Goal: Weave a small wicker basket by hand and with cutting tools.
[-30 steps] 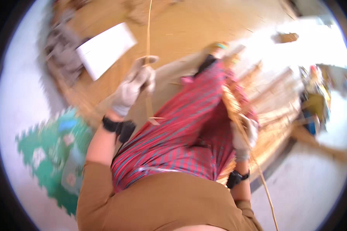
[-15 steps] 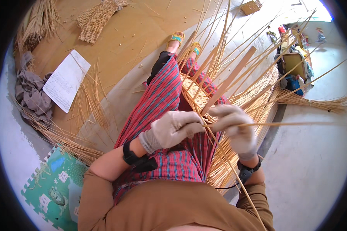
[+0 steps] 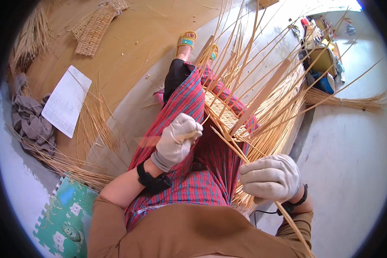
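Note:
A partly woven cane basket base [image 3: 220, 107] rests between my legs on red checked cloth [image 3: 172, 120], with many long upright stakes and a flat brown slat [image 3: 262, 94]. My left hand [image 3: 178, 139], in a pale glove, is closed on a cane strip whose left end is blurred, just below and left of the weaving. My right hand [image 3: 271, 176], gloved too, has its fingers wrapped round long cane strands [image 3: 294, 225] that run from the basket's near corner down toward the lower right.
Loose cane bundles [image 3: 346, 99] lie right and left of me. A white printed sheet [image 3: 66, 99], grey crumpled cloth [image 3: 32, 120] and woven panels [image 3: 94, 32] lie at left. A green foam mat [image 3: 69, 219] is at lower left, piled household items [image 3: 322, 60] at upper right.
My hands were together at the basket's near corner half a second ago. Now they are apart: the left has shifted left, the right down along the strands toward my body.

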Demonstrator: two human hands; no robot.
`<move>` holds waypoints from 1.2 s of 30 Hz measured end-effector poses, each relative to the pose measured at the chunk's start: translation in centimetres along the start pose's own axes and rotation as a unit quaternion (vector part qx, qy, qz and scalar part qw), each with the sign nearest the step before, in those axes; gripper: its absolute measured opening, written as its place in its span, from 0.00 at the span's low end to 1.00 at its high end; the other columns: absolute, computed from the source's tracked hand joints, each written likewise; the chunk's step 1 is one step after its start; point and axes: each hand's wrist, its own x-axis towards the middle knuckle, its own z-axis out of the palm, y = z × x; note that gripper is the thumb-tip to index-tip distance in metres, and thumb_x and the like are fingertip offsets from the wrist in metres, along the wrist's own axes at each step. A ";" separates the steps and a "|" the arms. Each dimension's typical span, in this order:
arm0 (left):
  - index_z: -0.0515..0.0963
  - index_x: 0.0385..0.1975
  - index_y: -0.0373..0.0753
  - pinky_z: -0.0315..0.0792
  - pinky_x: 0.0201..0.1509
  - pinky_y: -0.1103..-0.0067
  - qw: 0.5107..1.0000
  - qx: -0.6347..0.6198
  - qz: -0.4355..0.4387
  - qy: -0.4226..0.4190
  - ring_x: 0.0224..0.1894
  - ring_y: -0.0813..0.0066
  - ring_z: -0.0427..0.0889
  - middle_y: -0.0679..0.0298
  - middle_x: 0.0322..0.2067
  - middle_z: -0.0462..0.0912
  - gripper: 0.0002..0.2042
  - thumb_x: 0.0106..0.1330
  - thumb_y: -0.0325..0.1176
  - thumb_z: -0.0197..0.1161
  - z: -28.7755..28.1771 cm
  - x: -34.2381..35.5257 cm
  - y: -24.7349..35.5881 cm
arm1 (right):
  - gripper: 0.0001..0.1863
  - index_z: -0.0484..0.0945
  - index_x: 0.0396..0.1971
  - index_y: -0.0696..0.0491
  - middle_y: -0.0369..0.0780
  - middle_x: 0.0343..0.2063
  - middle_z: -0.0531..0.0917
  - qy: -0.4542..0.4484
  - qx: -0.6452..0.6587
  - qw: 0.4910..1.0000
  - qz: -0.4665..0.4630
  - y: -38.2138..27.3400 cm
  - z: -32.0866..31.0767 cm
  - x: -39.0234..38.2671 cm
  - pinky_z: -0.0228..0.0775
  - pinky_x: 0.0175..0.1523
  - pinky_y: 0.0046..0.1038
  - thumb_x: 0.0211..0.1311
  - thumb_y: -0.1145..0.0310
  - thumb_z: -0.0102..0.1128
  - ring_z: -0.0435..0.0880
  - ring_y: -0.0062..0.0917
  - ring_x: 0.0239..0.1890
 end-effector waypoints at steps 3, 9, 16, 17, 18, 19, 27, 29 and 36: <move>0.77 0.41 0.37 0.82 0.36 0.80 0.995 -0.073 -0.060 0.006 0.32 0.82 0.81 0.65 0.34 0.80 0.02 0.75 0.22 0.59 0.3 0.4 0.1 | 0.19 0.82 0.43 0.53 0.39 0.40 0.83 -0.077 -0.025 0.997 0.004 0.2 0.6 1.0 0.83 0.39 0.30 0.51 0.63 0.71 0.87 0.33 0.48; 0.76 0.43 0.38 0.83 0.27 0.79 0.984 -0.105 -0.143 0.029 0.26 0.80 0.83 0.66 0.28 0.80 0.03 0.78 0.30 0.59 0.2 2.1 0.4 | 0.14 0.78 0.42 0.51 0.37 0.33 0.78 -0.154 -0.098 0.983 -0.016 0.8 1.8 1.8 0.82 0.36 0.26 0.53 0.68 0.65 0.85 0.29 0.44; 0.78 0.43 0.38 0.83 0.26 0.80 0.981 -0.112 -0.159 0.028 0.27 0.81 0.83 0.66 0.29 0.80 0.04 0.77 0.31 0.61 -0.5 2.0 0.4 | 0.13 0.79 0.42 0.51 0.38 0.34 0.78 -0.203 -0.091 0.975 0.025 1.9 2.9 2.6 0.82 0.34 0.28 0.57 0.68 0.62 0.85 0.29 0.42; 0.78 0.43 0.37 0.83 0.26 0.80 0.980 -0.104 -0.166 0.025 0.27 0.81 0.83 0.67 0.29 0.81 0.05 0.77 0.31 0.61 -0.5 2.0 0.4 | 0.10 0.77 0.39 0.52 0.38 0.30 0.77 -0.229 -0.084 0.968 0.052 1.9 3.1 2.9 0.82 0.32 0.29 0.57 0.68 0.59 0.85 0.28 0.37; 0.78 0.43 0.37 0.83 0.26 0.80 0.980 -0.101 -0.168 0.022 0.27 0.81 0.83 0.67 0.29 0.81 0.05 0.77 0.31 0.61 -0.6 2.0 0.4 | 0.08 0.77 0.35 0.51 0.37 0.29 0.77 -0.217 -0.112 0.969 0.042 1.8 3.7 3.1 0.82 0.34 0.30 0.56 0.68 0.60 0.84 0.29 0.38; 0.78 0.43 0.37 0.83 0.26 0.80 0.982 -0.103 -0.160 0.015 0.27 0.82 0.83 0.67 0.29 0.81 0.05 0.77 0.31 0.61 -0.5 2.0 0.3 | 0.08 0.77 0.35 0.51 0.37 0.29 0.77 -0.213 -0.110 0.970 0.044 2.0 4.2 3.5 0.82 0.34 0.30 0.56 0.68 0.60 0.84 0.29 0.38; 0.80 0.42 0.38 0.83 0.34 0.82 0.980 -0.091 -0.178 -0.023 0.34 0.83 0.83 0.66 0.34 0.83 0.04 0.73 0.29 0.67 -1.3 1.8 0.6 | 0.11 0.83 0.41 0.49 0.39 0.43 0.85 -0.150 -0.215 0.948 0.179 5.7 7.0 1.6 0.81 0.49 0.33 0.59 0.64 0.65 0.84 0.34 0.50; 0.83 0.39 0.37 0.83 0.43 0.78 0.964 0.173 0.143 -0.142 0.41 0.77 0.83 0.63 0.41 0.82 0.06 0.66 0.27 0.72 -1.9 2.4 0.3 | 0.10 0.84 0.37 0.49 0.38 0.41 0.86 -0.067 -0.197 0.962 0.176 5.0 6.2 1.0 0.80 0.50 0.33 0.58 0.63 0.67 0.85 0.32 0.47; 0.84 0.36 0.36 0.79 0.50 0.72 0.952 0.017 0.072 -0.298 0.42 0.69 0.84 0.58 0.39 0.84 0.12 0.73 0.40 0.66 -2.0 4.4 0.5 | 0.08 0.86 0.44 0.53 0.48 0.49 0.87 0.236 0.074 0.882 0.400 1.3 8.4 -5.1 0.78 0.58 0.37 0.69 0.67 0.65 0.86 0.40 0.54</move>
